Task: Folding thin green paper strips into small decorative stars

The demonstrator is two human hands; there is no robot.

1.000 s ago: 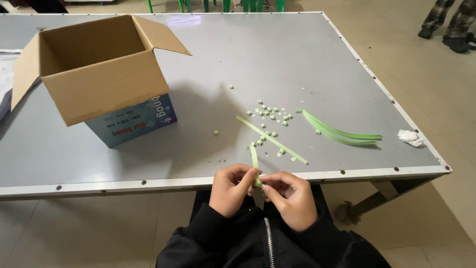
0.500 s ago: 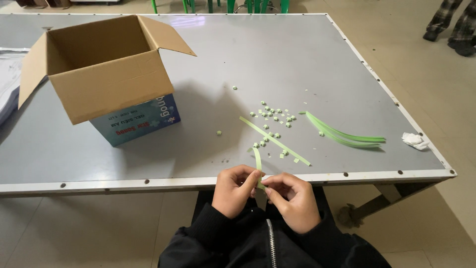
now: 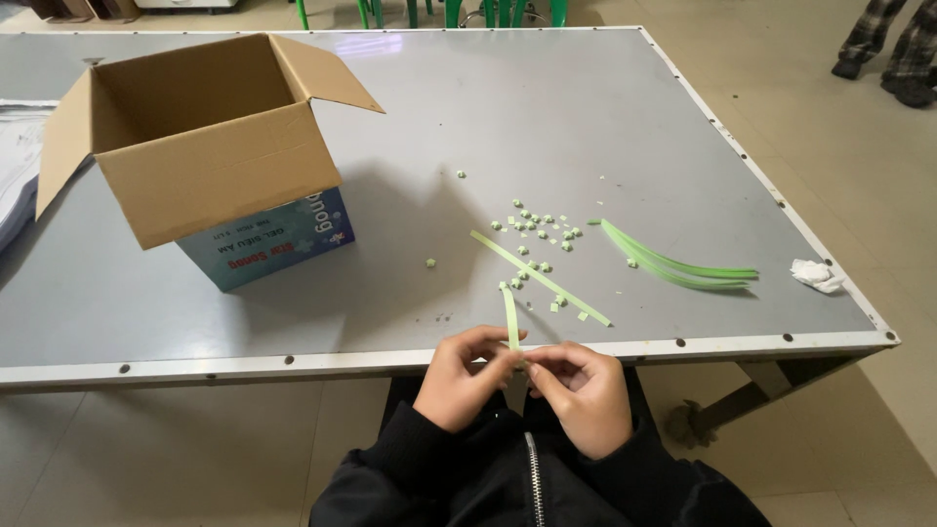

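My left hand and my right hand meet just below the near edge of the grey table. Together they pinch the lower end of a thin green paper strip that rises from my fingers over the table edge. Another long green strip lies diagonally on the table just beyond. Several tiny folded green pieces are scattered past it.
An open cardboard box stands at the left of the table. A bundle of green strips lies at the right, with a crumpled white paper near the right edge. Another person's legs stand at the far right.
My hands have stayed together at the table edge, with only small finger movements on the strip. The view has shifted slightly.
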